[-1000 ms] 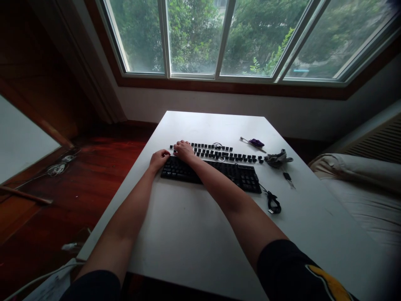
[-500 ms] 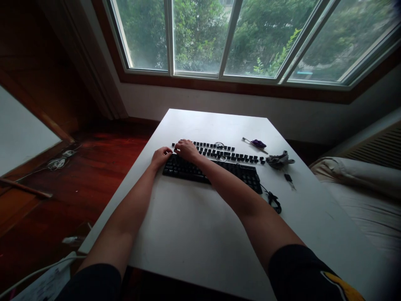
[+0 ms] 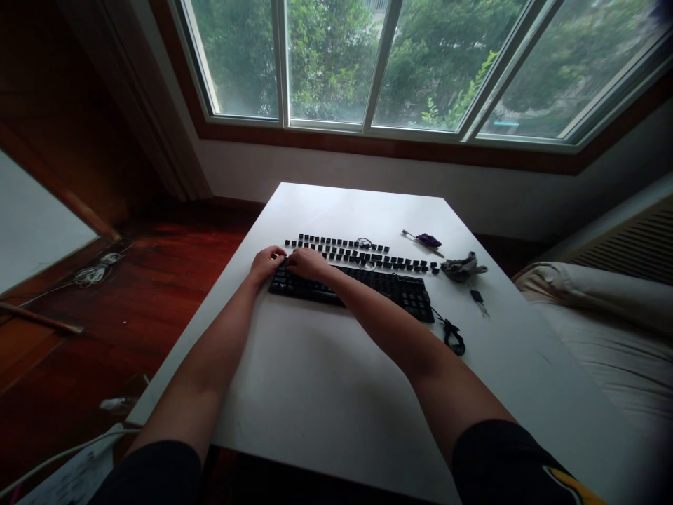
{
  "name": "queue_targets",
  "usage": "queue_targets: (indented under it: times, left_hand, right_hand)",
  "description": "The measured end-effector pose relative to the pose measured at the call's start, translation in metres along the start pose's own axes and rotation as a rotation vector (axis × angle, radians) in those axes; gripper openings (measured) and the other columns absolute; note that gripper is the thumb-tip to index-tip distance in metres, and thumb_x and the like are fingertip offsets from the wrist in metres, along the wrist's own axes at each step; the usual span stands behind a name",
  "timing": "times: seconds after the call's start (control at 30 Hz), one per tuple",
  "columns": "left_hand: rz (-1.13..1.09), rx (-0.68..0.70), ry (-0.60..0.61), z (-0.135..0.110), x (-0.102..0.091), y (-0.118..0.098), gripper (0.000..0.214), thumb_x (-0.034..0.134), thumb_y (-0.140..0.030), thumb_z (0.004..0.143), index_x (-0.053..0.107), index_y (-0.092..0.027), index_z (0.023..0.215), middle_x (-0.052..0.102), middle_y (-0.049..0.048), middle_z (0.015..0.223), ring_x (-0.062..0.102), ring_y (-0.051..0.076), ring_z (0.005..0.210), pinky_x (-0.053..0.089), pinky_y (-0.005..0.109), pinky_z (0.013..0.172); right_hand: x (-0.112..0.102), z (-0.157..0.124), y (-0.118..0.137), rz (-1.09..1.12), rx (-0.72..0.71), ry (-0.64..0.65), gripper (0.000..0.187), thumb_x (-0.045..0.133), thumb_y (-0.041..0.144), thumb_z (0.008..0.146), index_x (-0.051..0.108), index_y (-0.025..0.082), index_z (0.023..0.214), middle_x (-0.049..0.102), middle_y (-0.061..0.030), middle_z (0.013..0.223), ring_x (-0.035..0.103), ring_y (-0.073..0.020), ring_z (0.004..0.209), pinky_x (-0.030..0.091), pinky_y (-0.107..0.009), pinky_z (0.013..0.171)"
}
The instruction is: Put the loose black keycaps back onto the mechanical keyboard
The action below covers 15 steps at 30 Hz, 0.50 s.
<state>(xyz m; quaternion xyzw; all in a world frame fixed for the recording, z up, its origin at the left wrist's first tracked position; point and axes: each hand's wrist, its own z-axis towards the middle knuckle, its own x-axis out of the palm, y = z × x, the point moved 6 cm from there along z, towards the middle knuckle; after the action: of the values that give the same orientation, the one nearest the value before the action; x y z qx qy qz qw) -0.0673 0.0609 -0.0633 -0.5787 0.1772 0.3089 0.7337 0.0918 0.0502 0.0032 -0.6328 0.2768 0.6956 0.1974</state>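
Note:
A black keyboard lies across the white table. Behind it, loose black keycaps are lined up in two rows. My left hand is curled against the keyboard's left end. My right hand is right beside it, over the keyboard's left keys, with its fingers bent down and pinched. What the fingers pinch is too small to see. The two hands almost touch.
A purple-handled tool, a crumpled grey cloth and a small black part lie right of the keycaps. The keyboard's coiled cable trails off its right end. A bed stands at the right, red wooden floor at the left.
My right hand has come back from the left end of the keycap rows down to the keyboard's left keys. The left hand has stayed at the keyboard's end.

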Motion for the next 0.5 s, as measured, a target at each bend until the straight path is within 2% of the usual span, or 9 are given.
queue_targets:
  times: [0.13, 0.23, 0.5]
  left_hand:
    - [-0.008, -0.005, -0.004, 0.000, 0.000, 0.000, 0.022, 0.062, -0.033, 0.080, 0.074, -0.022, 0.094, 0.075, 0.0028, 0.093, 0.066, 0.019, 0.080, 0.050, 0.028, 0.073]
    - [-0.010, -0.001, -0.003, -0.001, -0.001, -0.001, 0.022, 0.062, -0.033, 0.080, 0.075, -0.022, 0.094, 0.075, 0.0027, 0.090, 0.066, 0.019, 0.080, 0.050, 0.028, 0.071]
    - [-0.019, -0.018, -0.009, -0.003, -0.002, -0.003, 0.024, 0.062, -0.033, 0.079, 0.075, -0.021, 0.096, 0.075, 0.0029, 0.090, 0.066, 0.020, 0.079, 0.051, 0.028, 0.072]
  right_hand:
    - [-0.004, -0.004, 0.013, -0.060, 0.012, -0.016, 0.027, 0.058, 0.030, 0.091, 0.074, 0.018, 0.108, 0.072, -0.0116, 0.113, 0.067, -0.0258, 0.104, 0.049, -0.029, 0.079]
    - [-0.004, -0.004, 0.017, -0.071, 0.052, 0.017, 0.029, 0.056, 0.028, 0.092, 0.072, 0.016, 0.113, 0.071, -0.0135, 0.116, 0.067, -0.0268, 0.105, 0.051, -0.031, 0.082]
    - [-0.003, -0.001, 0.018, -0.072, 0.092, 0.067, 0.031, 0.053, 0.024, 0.094, 0.070, 0.017, 0.120, 0.070, -0.0138, 0.121, 0.066, -0.0281, 0.110, 0.052, -0.034, 0.087]
